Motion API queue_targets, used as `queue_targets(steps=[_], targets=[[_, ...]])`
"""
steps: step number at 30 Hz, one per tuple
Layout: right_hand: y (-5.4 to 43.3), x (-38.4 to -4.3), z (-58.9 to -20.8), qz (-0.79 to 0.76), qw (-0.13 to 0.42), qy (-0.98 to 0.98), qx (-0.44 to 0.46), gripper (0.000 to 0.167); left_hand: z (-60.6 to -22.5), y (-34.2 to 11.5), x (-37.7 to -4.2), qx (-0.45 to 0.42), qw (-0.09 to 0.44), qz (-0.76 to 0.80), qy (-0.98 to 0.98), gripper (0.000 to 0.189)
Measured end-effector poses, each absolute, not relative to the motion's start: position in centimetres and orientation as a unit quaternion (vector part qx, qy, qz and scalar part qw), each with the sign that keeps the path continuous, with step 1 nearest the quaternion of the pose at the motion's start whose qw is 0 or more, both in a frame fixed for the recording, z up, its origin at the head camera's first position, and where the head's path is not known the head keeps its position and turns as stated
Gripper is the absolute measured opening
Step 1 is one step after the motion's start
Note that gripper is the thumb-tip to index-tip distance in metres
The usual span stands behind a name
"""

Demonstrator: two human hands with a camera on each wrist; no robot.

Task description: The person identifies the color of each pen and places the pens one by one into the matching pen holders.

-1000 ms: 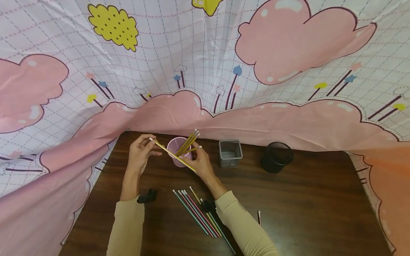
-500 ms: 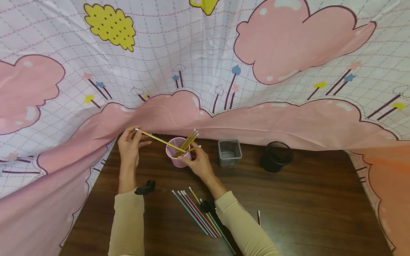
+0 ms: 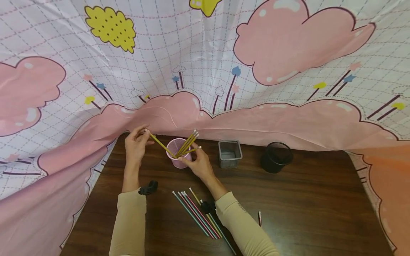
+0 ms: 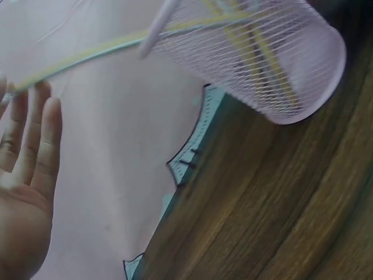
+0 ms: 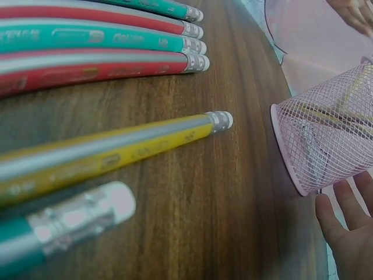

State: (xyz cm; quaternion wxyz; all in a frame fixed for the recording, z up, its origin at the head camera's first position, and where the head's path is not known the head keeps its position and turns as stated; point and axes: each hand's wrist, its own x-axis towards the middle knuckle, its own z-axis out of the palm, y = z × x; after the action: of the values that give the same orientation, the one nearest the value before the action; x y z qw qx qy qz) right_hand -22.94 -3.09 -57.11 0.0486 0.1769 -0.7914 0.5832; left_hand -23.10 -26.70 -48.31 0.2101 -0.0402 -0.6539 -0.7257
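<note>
At its eraser end, a yellow pencil (image 3: 159,143) is pinched by my left hand (image 3: 134,145). The pencil slants down into a pink mesh pencil cup (image 3: 176,163), and its lower part shows through the mesh in the left wrist view. My right hand (image 3: 203,164) holds the cup from the right, thumb at the front of the rim and fingers at the side. Several other yellow pencils (image 3: 187,143) lean in the cup, eraser ends up. In the right wrist view, fingertips (image 5: 326,213) touch the cup's mesh side.
Several green, red and yellow pencils (image 3: 195,214) lie on the wooden table (image 3: 307,199) near the right forearm. A grey square container (image 3: 229,163) and a black mesh cup (image 3: 272,165) stand to the right. Another pencil (image 3: 259,218) lies apart. A printed cloth (image 3: 256,124) hangs behind.
My left hand moved left and up, then back right, bringing the pencil from across the cup's front to inside the cup. The right thumb and fingers have shifted from the pencil to the cup.
</note>
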Motion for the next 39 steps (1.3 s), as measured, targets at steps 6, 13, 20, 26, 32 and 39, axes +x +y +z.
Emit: queue_targets(steps=[6,13,20,26,32,39], targets=[[-3.2,-22.8,-57.1,0.585,0.042,-0.791,0.175,0.065,-47.9,-25.4,-22.7,-0.050,0.193,-0.697,-0.689,0.044],[-3.2,-23.0,-57.2,0.575,0.038,-0.800,0.165,0.067,-49.8,-26.1,-22.2,-0.048,0.240,-0.730,-0.638,0.029],[-3.2,-23.3,-57.2,0.588,0.038,-0.789,0.175,0.066,-52.2,-26.4,-20.1,-0.149,0.096,-0.738,-0.651,0.013],[-3.1,-23.2,-57.1,0.603,0.023,-0.776,0.184,0.068,-54.2,-24.3,-18.8,-0.186,0.011,-0.656,-0.732,0.024],[-3.0,-23.0,-57.1,0.584,0.030,-0.791,0.181,0.068,-54.8,-22.5,-18.0,-0.212,0.011,-0.646,-0.733,0.025],[-2.8,-23.1,-57.1,0.570,0.025,-0.802,0.178,0.070,-56.5,-20.9,-17.2,-0.231,0.001,-0.590,-0.774,0.026]])
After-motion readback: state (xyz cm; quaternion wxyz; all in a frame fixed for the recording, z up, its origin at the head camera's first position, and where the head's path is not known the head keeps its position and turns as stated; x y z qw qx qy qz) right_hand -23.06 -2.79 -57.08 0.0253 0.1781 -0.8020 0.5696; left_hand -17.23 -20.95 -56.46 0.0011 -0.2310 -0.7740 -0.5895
